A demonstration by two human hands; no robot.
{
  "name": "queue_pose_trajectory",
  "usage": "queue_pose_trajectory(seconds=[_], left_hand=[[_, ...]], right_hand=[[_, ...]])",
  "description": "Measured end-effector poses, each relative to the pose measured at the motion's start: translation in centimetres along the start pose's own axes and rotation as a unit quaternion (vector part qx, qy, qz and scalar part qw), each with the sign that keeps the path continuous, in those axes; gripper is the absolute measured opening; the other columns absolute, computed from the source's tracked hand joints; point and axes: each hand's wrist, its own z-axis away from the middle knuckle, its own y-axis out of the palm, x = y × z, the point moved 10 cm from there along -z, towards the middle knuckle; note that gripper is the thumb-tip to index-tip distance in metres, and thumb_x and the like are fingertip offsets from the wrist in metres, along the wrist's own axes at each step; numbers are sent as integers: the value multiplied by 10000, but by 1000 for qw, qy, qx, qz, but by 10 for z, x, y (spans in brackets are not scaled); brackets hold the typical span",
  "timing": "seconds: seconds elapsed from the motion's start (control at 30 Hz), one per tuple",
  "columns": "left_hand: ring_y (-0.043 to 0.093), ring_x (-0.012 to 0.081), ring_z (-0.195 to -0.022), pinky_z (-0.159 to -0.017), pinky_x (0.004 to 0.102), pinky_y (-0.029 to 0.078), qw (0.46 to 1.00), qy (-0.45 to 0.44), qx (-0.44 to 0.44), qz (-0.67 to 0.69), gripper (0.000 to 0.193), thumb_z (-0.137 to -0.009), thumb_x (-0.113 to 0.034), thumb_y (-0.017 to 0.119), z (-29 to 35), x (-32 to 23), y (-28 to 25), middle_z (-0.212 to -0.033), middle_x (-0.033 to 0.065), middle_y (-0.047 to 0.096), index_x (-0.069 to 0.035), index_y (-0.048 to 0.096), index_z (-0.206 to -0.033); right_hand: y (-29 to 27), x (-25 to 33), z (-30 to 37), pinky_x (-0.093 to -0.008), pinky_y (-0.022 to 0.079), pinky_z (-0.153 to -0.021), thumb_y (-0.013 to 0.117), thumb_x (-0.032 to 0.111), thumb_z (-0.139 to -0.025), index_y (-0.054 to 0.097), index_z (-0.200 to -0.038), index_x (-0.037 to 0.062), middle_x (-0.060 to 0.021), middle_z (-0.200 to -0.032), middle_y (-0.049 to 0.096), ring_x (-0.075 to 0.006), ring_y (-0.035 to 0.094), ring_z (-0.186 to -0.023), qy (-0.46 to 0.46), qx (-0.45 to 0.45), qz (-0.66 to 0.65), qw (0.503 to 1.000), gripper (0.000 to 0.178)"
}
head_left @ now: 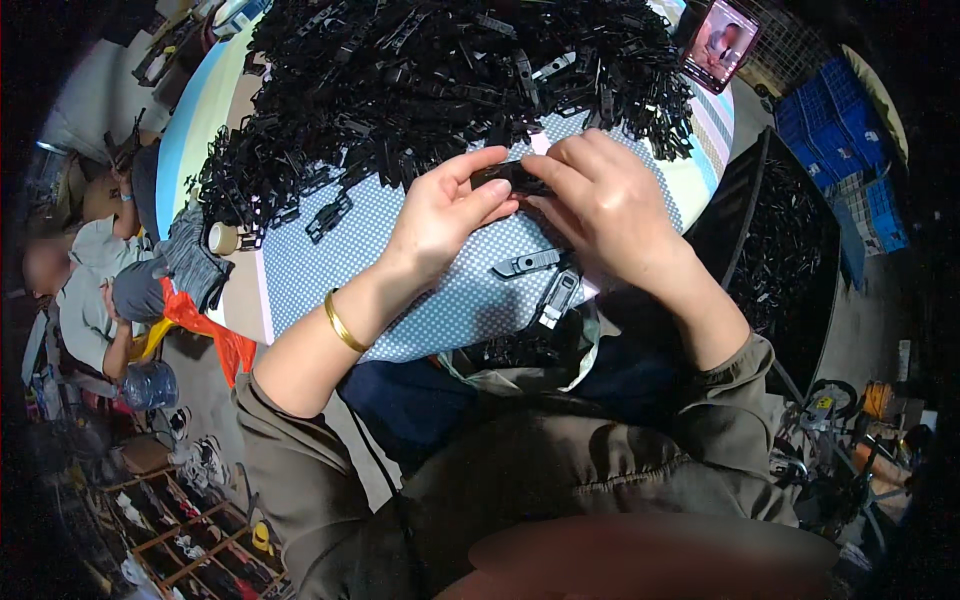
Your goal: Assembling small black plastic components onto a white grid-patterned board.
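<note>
Above the near middle of the table, a small black plastic part [514, 178] is pinched between my two hands. My left hand [436, 212] grips its left end with thumb and fingers. On the other end, the fingers of my right hand [608, 205] are closed, hiding much of the part. Just below my right hand, two loose parts, one black-and-grey clip [528, 263] and another clip [560, 296], lie by the table's near edge. Beyond my hands rises a large heap of similar black plastic parts [400, 95]. One separate black part [330, 217] rests left of my left hand.
A phone [720, 45] stands at the table's far right. A dark container of black parts [785, 240] and blue crates [832, 120] are on the right. An open bag [520, 350] sits at my lap. To the left are a cream roll [223, 238] and another person [95, 280].
</note>
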Motion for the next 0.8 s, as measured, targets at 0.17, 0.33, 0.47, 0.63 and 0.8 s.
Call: queue_pose_trajectory(seconds=[0.17, 0.33, 0.47, 0.63, 0.8], left_hand=[[602, 131, -838, -799, 250, 523, 1000, 8, -22, 0, 371, -893, -58, 502, 1, -4, -4, -962, 110, 589, 68, 416, -1232], [592, 139, -857, -806, 256, 522, 999, 24, -12, 24, 368, -891, -48, 503, 3, -9, -4, -1008, 127, 577, 82, 415, -1224], [597, 126, -829, -811, 251, 516, 997, 64, -21, 25, 376, -895, -53, 495, 5, -16, 0, -959, 105, 583, 60, 408, -1243], [597, 131, -845, -779, 245, 519, 997, 69, -25, -22, 397, -882, -47, 520, 6, -19, -5, -1000, 131, 586, 76, 404, -1241], [594, 116, -838, -760, 244, 524, 1000, 26, -5, 5, 404, -872, -32, 531, 5, -12, 0, -999, 115, 593, 67, 407, -1243]], right_hand=[[3, 7, 0, -338, 472, -656, 679, 73, -623, 598, -962, 21, -90, -858, 575, -250, 559, -769, -21, -17, 25, 999, 353], [-1, 6, -2, -338, 477, -651, 677, 70, -628, 597, -967, 21, -92, -871, 581, -252, 563, -777, -24, -30, -2, 999, 352], [-3, 3, -3, -339, 478, -644, 677, 72, -634, 593, -979, 24, -93, -878, 586, -255, 563, -773, -11, -27, -15, 999, 359], [3, 13, 1, -347, 481, -665, 683, 90, -653, 592, -977, 32, -93, -903, 593, -264, 569, -796, -42, -66, 17, 997, 341], [7, -3, 0, -320, 485, -705, 694, 125, -702, 614, -996, 65, -123, -1016, 588, -250, 589, -830, -35, -54, -57, 996, 311]])
